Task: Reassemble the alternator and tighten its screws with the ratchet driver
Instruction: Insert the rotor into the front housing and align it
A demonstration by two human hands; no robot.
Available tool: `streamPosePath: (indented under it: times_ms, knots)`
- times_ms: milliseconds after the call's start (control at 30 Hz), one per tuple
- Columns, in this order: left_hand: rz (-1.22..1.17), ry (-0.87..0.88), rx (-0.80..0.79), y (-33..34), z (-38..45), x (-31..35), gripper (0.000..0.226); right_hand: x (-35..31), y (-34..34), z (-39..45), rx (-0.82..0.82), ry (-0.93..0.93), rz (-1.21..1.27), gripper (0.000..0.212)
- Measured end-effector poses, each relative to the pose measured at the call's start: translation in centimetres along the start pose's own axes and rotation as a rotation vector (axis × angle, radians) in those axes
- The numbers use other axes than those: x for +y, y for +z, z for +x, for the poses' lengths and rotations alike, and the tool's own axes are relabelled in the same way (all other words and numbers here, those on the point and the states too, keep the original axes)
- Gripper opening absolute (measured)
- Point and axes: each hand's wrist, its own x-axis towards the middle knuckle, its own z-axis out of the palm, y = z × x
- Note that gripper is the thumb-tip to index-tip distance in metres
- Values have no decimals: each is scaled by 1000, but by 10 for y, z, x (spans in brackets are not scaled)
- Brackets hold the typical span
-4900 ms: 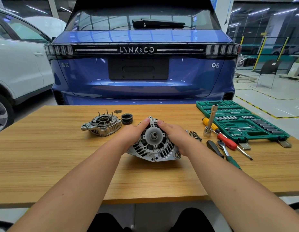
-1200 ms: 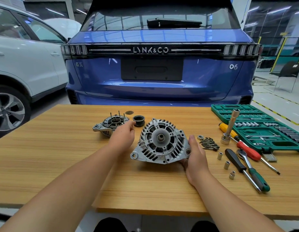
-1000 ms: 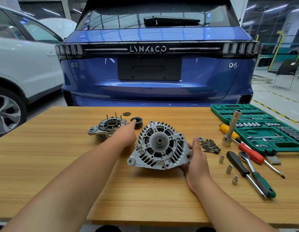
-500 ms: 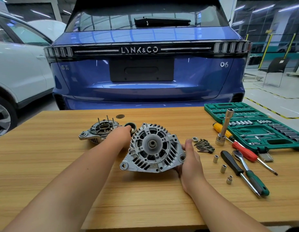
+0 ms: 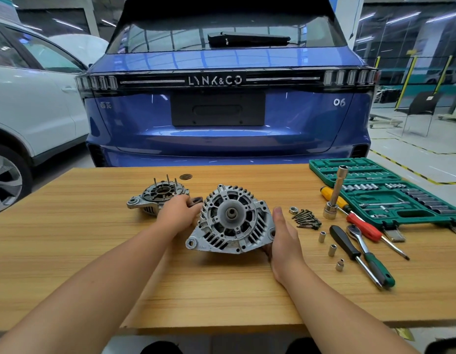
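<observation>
Alternator housing [image 5: 232,221] tilted up on its edge at mid-bench [image 5: 68,251], ribbed face and shaft toward the camera. Right hand [image 5: 283,238] pressed flat against its right side, thumb up, fingers reaching behind the casting and mostly hidden. Left hand [image 5: 177,213] curled around a dark pulley [image 5: 195,201] just left of the housing, fingers closed on it. Rear end cover [image 5: 158,196] with upright studs lying beyond the left hand, near a small dark disc [image 5: 185,177] farther back. Loose screws [image 5: 305,218] heaped just right of the right hand, a nut [image 5: 293,209] touching the pile's far side. Three small sockets [image 5: 332,250] strung out toward the near edge, apart from one another. Ratchet driver [image 5: 372,256] with green grip lying beside a black-handled screwdriver [image 5: 345,245], nearly parallel, well clear of both hands. Tall socket extension [image 5: 335,194] standing upright, a yellow-handled tool [image 5: 334,196] and a red-handled screwdriver [image 5: 363,227] lying close by. Open green socket case [image 5: 390,190] at the bench's far right corner. Blue Lynk & Co hatchback [image 5: 226,103] parked tail-on behind the bench, a white car [image 5: 30,106] to its left.
</observation>
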Motion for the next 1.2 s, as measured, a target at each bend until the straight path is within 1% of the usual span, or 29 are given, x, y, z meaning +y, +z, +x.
streamPosePath:
  times_ms: [33, 67, 100, 133, 167, 233, 267, 333, 400, 467, 500, 633, 700, 800, 933, 1200]
  knots:
    - [-103, -18, 37, -4, -4, -1, 29, -1, 0, 0, -11, 6, 1, 89]
    - [-208, -25, 88, -8, -9, 1, 32, -3, 0, -1, -25, 15, 6, 75]
    - [-310, -20, 145, -14, -16, 4, 33, -4, 0, -1, -36, 28, 11, 57]
    - [-398, 0, 199, -20, -22, 8, 32, -3, -1, 1, -45, 43, 20, 43]
    - [-470, 40, 243, -26, -29, 12, 30, -2, -3, 3, -49, 53, 25, 39]
    - [-532, 191, 287, -37, -47, 21, 23, 1, -5, 6, -53, 67, 23, 50]
    - [-507, 294, 292, -41, -56, 25, 20, 1, -5, 7, -64, 70, 18, 52]
    - [-365, 506, 287, -45, -75, 31, 17, 0, -6, 7, -66, 65, 5, 45]
    - [-209, 710, 315, -41, -92, 37, 22, -1, -6, 7, -61, 61, 5, 39]
    - [-103, 847, 360, -33, -104, 42, 29, -2, -6, 5, -65, 60, 9, 37]
    - [-81, 872, 376, -29, -107, 43, 30, -2, -6, 5, -67, 59, 13, 37]
    - [-7, 929, 447, -19, -109, 41, 33, -4, -4, 2, -67, 55, 34, 37]
    - [11, 950, 454, -18, -107, 39, 35, -4, -4, 3, -66, 53, 43, 38]
    - [37, 954, 412, -15, -103, 38, 34, -3, -5, 5, -63, 55, 54, 37]
    - [47, 911, 355, -13, -101, 37, 30, -1, -5, 7, -64, 55, 66, 35]
    - [73, 863, 343, -13, -100, 38, 32, 1, -7, 9, -80, 47, 69, 36]
